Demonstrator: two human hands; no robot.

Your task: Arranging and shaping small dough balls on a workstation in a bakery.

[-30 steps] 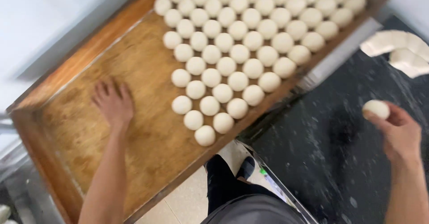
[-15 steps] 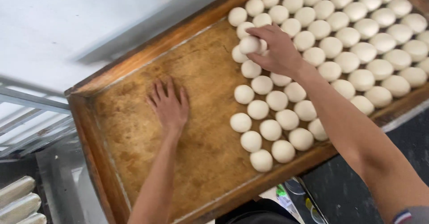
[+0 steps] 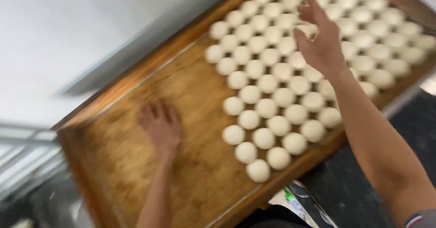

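Big wooden tray [image 3: 136, 173] w/ rows of pale dough balls [image 3: 272, 100] packed across far & right part; near-left part bare, floury. Frame motion-blurred, so fine detail unsure.

Left hand [image 3: 160, 125] flat on bare wood, fingers spread, palm down, holding nothing; just left of nearest dough rows, apart from them. Right hand [image 3: 318, 39] raised over ball rows near upper middle, fingers open & splayed, nothing clamped between them. Whether palm or wrist touches balls beneath: cannot tell, blur. Right forearm crosses over right-side rows, close above them.

Risks, as judged from here:
- Forearm hanging low over right rows → could brush or dent tops, esp. balls near tray's right edge. Cause: reaching across instead of from side.
- Balls set v. tight, many touching → any nudge from open hand could shove one into neighbour, stick them, spoil round shape.
- Last row sits right by near rim [image 3: 254, 200] → a bump could roll a ball off edge toward dark floor [image 3: 359, 196] below.
- Left palm pressing on one end → prob. steadying, but too much weight could tip or slide tray if overhanging its support; support not clearly visible.
- Quick moves → poor aim among rows.
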